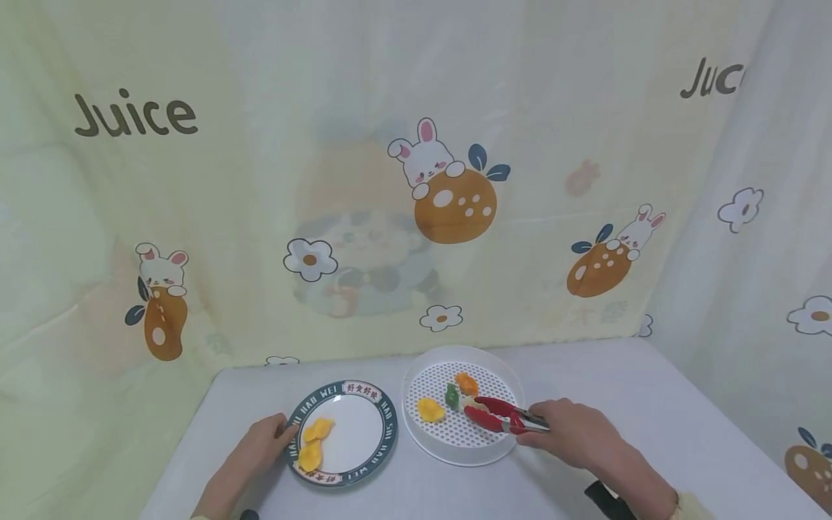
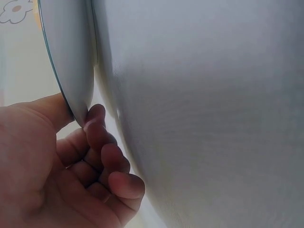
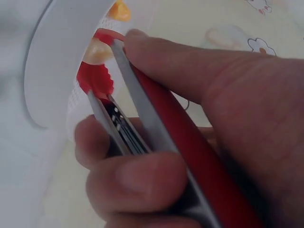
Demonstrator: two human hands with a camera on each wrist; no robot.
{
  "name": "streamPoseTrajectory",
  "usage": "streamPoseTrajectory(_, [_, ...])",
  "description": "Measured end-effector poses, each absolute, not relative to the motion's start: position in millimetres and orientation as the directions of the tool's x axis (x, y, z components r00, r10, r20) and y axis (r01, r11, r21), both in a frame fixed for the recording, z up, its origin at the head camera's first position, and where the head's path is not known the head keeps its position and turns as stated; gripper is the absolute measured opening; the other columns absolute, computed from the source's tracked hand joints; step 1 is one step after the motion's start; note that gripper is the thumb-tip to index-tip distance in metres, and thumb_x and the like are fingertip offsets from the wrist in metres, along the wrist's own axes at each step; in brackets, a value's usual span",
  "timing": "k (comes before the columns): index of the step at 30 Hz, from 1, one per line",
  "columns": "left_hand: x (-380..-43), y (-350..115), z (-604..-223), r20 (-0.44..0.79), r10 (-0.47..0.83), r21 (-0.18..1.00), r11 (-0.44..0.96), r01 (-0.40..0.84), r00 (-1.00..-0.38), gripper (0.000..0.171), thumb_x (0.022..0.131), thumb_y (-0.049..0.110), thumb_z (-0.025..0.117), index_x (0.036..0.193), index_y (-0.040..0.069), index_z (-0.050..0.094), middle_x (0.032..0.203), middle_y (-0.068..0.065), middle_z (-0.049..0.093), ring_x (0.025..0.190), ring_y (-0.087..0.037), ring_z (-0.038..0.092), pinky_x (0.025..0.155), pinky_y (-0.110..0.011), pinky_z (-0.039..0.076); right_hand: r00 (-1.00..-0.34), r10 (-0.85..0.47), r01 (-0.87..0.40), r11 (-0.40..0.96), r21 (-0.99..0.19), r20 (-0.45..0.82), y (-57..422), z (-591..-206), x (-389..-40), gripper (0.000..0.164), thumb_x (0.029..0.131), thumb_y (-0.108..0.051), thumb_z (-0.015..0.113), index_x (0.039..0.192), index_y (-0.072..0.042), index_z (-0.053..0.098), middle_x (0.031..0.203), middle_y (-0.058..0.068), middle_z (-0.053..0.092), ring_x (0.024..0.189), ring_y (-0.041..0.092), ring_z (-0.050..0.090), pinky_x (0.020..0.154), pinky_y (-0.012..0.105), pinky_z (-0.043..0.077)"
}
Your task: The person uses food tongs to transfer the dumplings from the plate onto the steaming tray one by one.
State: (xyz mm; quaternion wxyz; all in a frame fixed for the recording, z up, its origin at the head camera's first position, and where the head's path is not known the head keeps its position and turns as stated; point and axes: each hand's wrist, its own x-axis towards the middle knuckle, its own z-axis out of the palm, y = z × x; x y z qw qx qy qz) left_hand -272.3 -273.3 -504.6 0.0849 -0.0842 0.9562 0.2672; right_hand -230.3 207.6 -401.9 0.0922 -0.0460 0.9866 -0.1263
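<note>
Right hand (image 1: 575,433), lower right: fingers wrapped round red-tipped tongs (image 1: 487,420), apparently for reach past a raised wall. Left hand (image 1: 263,442), lower left: thumb and finger pinching a plate (image 1: 388,426) by its rim, presumably steadying it; two yellow pieces (image 1: 310,456) aboard, left side. Perforated white tray (image 1: 448,453), lower centre: yellow piece (image 1: 430,410), green piece (image 1: 451,396), orange piece (image 1: 466,383), pale piece (image 3: 96,52) between tong tips. Printed curtain (image 1: 260,180), upper frame.
</note>
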Motion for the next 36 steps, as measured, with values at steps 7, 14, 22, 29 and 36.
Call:
streamPoseTrajectory(7, [-272,-276,-506,-0.202,-0.096,0.502,0.844,-0.188,-0.975,0.026,0.103,0.028,0.056,0.085,0.009,0.054,0.075,-0.004,0.052,0.071,-0.015,0.049,0.062,-0.028,0.041,-0.976,-0.123,-0.077,0.968,-0.239,-0.182,202,-402,-235,0.062,0.077,-0.051,0.082,0.118,-0.006,0.07,0.094,0.003,0.068,0.078,0.017,0.053,0.065,0.033,0.049])
streamPoseTrajectory(14, [-269,-276,-505,-0.183,-0.077,0.512,0.843,-0.162,-0.98,0.027,0.104,0.029,0.054,0.086,0.01,0.056,0.074,-0.004,0.052,0.07,-0.015,0.048,0.061,-0.029,0.042,-0.973,-0.112,-0.065,0.971,-0.229,-0.203,200,-403,-237,0.059,0.078,-0.051,0.081,0.117,-0.008,0.07,0.09,0.002,0.067,0.076,0.017,0.052,0.065,0.032,0.048])
streamPoseTrajectory(22, [-268,-275,-503,-0.175,-0.07,0.516,0.843,-0.151,-0.982,0.026,0.104,0.028,0.054,0.086,0.009,0.056,0.074,-0.004,0.052,0.071,-0.015,0.048,0.062,-0.029,0.042,-0.978,-0.098,-0.053,0.97,-0.235,-0.184,200,-397,-233,0.069,0.076,-0.055,0.081,0.124,-0.008,0.067,0.096,0.004,0.069,0.078,0.018,0.054,0.068,0.035,0.051])
streamPoseTrajectory(29, [-269,-276,-505,-0.183,-0.08,0.514,0.842,-0.165,-0.98,0.026,0.104,0.028,0.054,0.086,0.009,0.055,0.074,-0.004,0.052,0.07,-0.015,0.048,0.062,-0.029,0.042,-0.993,-0.086,-0.06,0.962,-0.267,-0.087,195,-386,-228,0.093,0.074,-0.067,0.076,0.137,-0.002,0.057,0.122,0.02,0.067,0.097,0.03,0.063,0.078,0.049,0.058])
streamPoseTrajectory(36, [-269,-275,-505,-0.179,-0.085,0.512,0.843,-0.167,-0.98,0.027,0.103,0.029,0.054,0.085,0.009,0.055,0.074,-0.003,0.052,0.07,-0.015,0.048,0.061,-0.029,0.042,-0.998,-0.038,-0.018,0.929,-0.37,-0.046,182,-385,-223,0.113,0.07,-0.075,0.074,0.15,-0.002,0.041,0.131,0.024,0.06,0.102,0.032,0.064,0.076,0.044,0.06])
